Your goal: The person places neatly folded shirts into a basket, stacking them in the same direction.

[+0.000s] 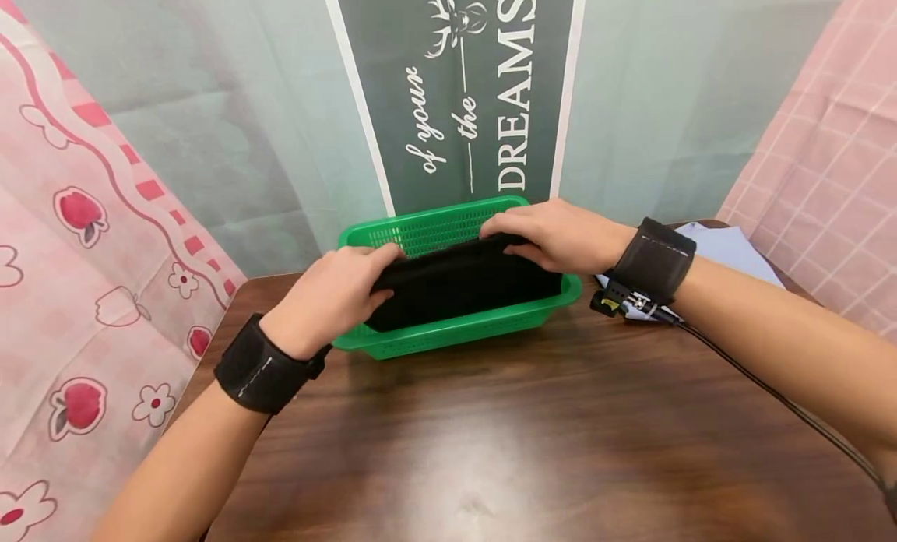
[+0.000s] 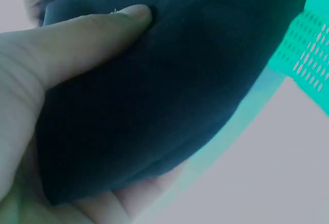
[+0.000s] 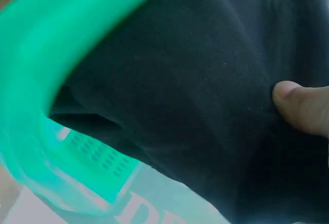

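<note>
A black folded cloth (image 1: 455, 285) stands on edge inside a green plastic basket (image 1: 462, 325) with perforated walls. My left hand (image 1: 336, 293) grips the cloth's upper left corner, thumb on the near face and fingers behind; the left wrist view shows this thumb (image 2: 103, 39) pressed on the black fabric (image 2: 154, 95). With my right hand (image 1: 561, 238) I pinch the top edge toward the right end. In the right wrist view the right thumb (image 3: 300, 106) presses the fabric (image 3: 185, 90) beside the basket's green rim (image 3: 61, 34). The cloth's lower part is hidden by the basket's front wall.
The basket sits at the back of a brown wooden table (image 1: 448, 433), close to a grey-green curtain with a lettered panel (image 1: 455, 98). A pale lavender folded cloth (image 1: 729, 250) lies behind my right wrist. A cable (image 1: 764, 386) runs along my right forearm.
</note>
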`<state>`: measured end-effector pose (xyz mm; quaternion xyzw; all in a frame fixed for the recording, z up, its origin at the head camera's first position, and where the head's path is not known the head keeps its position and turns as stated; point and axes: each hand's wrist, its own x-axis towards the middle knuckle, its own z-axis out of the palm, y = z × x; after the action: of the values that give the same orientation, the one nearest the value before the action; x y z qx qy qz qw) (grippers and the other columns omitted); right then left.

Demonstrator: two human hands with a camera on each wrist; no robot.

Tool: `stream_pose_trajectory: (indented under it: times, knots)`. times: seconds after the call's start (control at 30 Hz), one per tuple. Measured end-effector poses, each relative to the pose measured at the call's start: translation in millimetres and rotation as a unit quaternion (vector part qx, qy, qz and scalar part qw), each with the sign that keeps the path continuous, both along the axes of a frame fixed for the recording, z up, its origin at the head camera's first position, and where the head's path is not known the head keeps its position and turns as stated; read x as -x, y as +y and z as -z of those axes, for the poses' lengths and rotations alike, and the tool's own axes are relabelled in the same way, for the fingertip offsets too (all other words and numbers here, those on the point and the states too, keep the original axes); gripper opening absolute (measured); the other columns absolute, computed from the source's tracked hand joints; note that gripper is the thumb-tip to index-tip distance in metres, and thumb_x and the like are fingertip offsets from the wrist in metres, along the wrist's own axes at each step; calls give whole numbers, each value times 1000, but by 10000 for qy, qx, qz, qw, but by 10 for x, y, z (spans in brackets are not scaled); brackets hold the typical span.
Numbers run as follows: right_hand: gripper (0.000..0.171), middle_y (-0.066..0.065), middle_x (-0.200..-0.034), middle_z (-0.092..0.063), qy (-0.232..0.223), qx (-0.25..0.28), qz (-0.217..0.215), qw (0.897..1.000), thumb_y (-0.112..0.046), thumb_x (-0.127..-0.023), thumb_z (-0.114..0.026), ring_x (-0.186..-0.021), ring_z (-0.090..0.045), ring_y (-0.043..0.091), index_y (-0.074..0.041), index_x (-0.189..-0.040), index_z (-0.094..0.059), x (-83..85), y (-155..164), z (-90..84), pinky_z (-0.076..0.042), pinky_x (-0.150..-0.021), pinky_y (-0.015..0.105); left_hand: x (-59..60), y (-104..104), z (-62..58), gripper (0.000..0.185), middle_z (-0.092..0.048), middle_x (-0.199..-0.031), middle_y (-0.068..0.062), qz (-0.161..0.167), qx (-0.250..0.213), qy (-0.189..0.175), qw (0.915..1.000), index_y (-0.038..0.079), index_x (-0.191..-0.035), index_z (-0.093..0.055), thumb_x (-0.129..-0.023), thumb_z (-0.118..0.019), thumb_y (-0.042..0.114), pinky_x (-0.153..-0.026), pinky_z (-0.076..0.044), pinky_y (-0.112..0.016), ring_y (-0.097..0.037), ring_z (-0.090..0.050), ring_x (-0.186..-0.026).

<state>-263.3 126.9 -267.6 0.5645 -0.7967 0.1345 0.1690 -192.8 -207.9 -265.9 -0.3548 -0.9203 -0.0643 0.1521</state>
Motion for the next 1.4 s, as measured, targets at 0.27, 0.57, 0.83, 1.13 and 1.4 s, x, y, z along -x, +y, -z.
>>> stream_pose_trajectory:
  times: [0.27,0.57,0.83,1.13,1.4]
  knots:
    - [40,3,-124,-75,-389,-315,-37,9987,0,-95,-75,-108,-74,17,-10,-133,-63,-100,-45,278,-61,-89,38,-70,-44,273,38,-71,-89,-6,170,209,-527,9982,6,-116,-62,-87,-86,8,-72,-59,-39,-22,-71,-80]
    - [41,-4,-126,-74,-824,-641,163,9944,-7,-97,-75,-112,-73,11,-13,-136,-61,-289,-39,385,-60,-93,34,-111,-67,328,31,-70,-85,0,424,363,-969,9937,9,-109,-62,-88,-84,4,-72,-57,-34,-14,-67,-76]
    - [45,-7,-128,-71,-1237,-1048,323,9862,-12,-98,-75,-114,-70,7,-16,-139,-58,-442,-39,314,-58,-96,32,-120,-76,264,34,-70,-84,0,569,561,-1361,9875,5,-115,-63,-87,-83,3,-72,-58,-33,-12,-64,-74]
    - [46,-1,-129,-72,-1347,-1352,233,9813,-12,-99,-75,-116,-72,14,-11,-140,-56,-433,-71,221,-58,-98,36,-66,-119,204,35,-71,-86,-1,752,654,-1723,9800,3,-122,-64,-90,-79,5,-74,-58,-32,-10,-64,-75]
    - [44,5,-125,-74,-1618,-1682,351,9718,-8,-99,-73,-111,-73,19,-9,-140,-56,-311,-112,129,-58,-95,40,116,-77,93,34,-65,-83,1,745,915,-2374,9642,4,-123,-62,-93,-79,10,-73,-54,-31,-11,-60,-76]
